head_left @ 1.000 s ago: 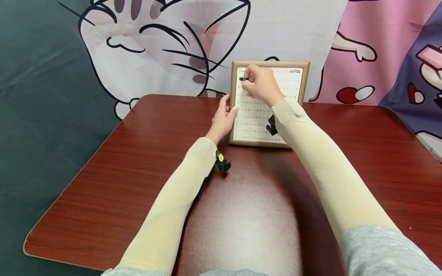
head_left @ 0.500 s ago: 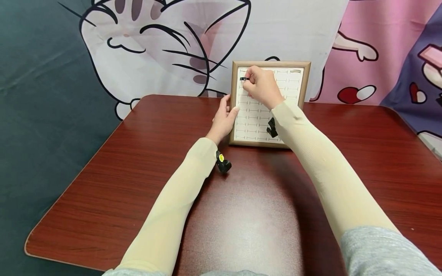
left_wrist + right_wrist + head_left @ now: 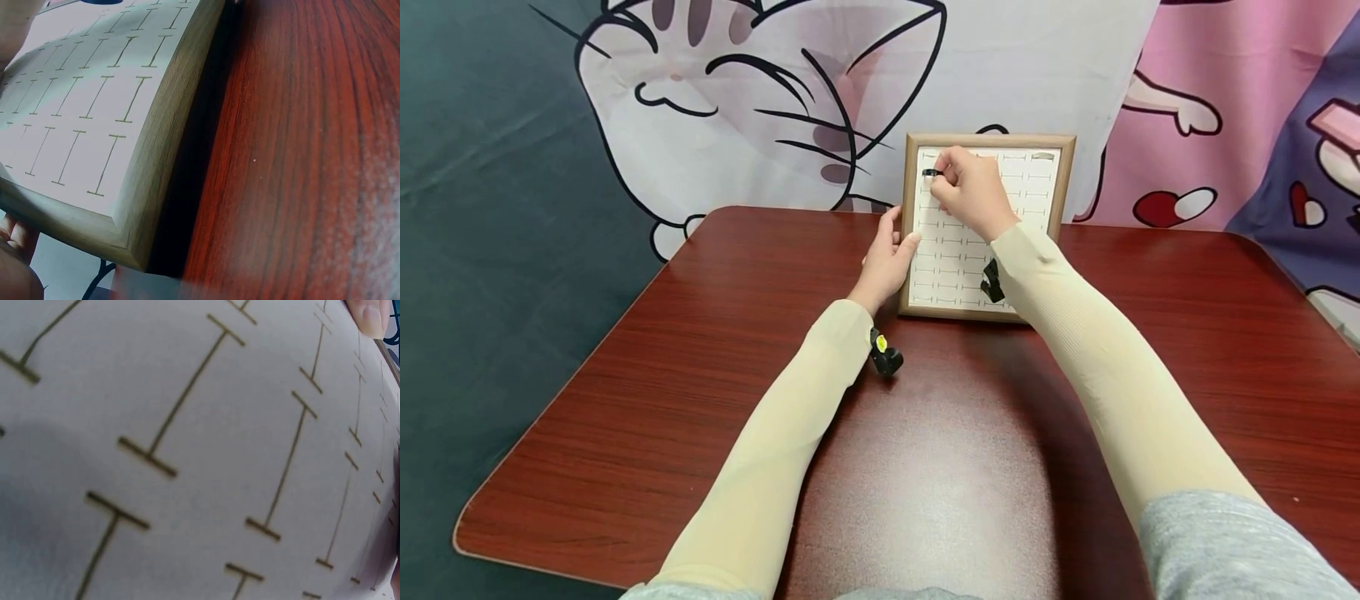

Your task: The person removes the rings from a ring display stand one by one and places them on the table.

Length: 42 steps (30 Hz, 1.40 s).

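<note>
A wood-framed white display board [image 3: 958, 315] stands upright on the table, its face covered in rows of I-shaped slits. My left hand [image 3: 886, 262] grips its left edge, thumb toward the front and fingers at the side and behind. Near the upper left corner, my right hand [image 3: 973, 192] pinches a small shiny black band [image 3: 930, 172], ring-like in look, close over the top rows. Part of the band is hidden by the fingertips. In the right wrist view the slits [image 3: 187, 394] show close up, with a fingertip [image 3: 370, 322] at the top right corner.
A small beige piece [image 3: 1041, 156] sits in the board's top right slot. The reddish-brown wooden table [image 3: 737, 267] stretches around the board. Behind it hangs a cloth printed with a cartoon cat [image 3: 700, 125]. Black wrist cameras [image 3: 886, 354] hang from both sleeves.
My right hand has shifted very slightly down and to the right, still pinching the black band. The left hand and the board have stayed in place.
</note>
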Each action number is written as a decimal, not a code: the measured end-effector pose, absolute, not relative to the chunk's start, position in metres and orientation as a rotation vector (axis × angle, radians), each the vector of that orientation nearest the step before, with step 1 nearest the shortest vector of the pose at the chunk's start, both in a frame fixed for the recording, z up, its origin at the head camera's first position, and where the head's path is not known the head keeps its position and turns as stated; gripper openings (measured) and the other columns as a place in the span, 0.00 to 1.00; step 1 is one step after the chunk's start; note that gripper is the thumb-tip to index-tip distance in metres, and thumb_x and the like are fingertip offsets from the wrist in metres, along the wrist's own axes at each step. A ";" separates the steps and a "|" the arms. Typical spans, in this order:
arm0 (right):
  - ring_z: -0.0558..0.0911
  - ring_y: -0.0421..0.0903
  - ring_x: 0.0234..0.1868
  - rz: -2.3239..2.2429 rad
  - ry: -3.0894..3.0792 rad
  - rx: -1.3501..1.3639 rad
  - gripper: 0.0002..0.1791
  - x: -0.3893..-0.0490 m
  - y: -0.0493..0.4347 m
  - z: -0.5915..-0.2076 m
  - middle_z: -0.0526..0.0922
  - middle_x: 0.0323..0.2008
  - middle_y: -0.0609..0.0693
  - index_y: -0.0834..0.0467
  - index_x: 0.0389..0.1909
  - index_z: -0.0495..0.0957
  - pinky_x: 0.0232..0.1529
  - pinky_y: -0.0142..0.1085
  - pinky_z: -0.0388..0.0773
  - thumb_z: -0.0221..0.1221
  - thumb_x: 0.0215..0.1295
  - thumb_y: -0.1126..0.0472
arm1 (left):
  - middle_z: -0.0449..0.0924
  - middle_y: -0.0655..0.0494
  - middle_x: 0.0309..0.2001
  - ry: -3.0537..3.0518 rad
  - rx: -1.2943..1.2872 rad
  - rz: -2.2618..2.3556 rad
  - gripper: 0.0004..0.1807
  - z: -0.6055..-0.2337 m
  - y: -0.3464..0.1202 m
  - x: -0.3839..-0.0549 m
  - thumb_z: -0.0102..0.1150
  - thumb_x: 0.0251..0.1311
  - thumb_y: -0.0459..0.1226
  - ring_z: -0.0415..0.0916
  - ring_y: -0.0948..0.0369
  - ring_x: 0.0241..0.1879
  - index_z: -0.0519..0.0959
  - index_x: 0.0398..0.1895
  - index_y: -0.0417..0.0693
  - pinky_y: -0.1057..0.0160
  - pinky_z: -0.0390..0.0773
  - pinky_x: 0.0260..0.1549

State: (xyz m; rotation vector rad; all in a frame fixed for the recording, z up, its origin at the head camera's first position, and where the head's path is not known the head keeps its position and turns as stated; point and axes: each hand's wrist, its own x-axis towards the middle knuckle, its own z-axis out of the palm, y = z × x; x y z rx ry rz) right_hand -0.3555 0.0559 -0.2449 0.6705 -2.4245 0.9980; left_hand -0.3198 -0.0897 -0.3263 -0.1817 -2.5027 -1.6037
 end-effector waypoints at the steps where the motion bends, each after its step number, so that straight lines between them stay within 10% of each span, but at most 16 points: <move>1: 0.72 0.36 0.12 1.000 -2.416 0.677 0.05 -0.356 0.056 -0.246 0.77 0.16 0.50 0.60 0.31 0.73 0.16 0.25 0.63 0.48 0.56 0.67 | 0.76 0.55 0.48 -2.501 -0.183 -1.605 0.30 -0.326 -0.090 -0.319 0.45 0.64 0.48 0.76 0.62 0.45 0.50 0.68 0.63 0.54 0.57 0.56; 42: 0.73 0.34 0.13 1.249 -2.235 0.717 0.04 -0.352 0.065 -0.255 0.74 0.14 0.45 0.66 0.30 0.73 0.18 0.24 0.71 0.51 0.54 0.72 | 0.75 0.56 0.50 -2.532 -0.167 -1.583 0.30 -0.325 -0.090 -0.318 0.44 0.64 0.49 0.76 0.63 0.47 0.50 0.68 0.62 0.53 0.55 0.56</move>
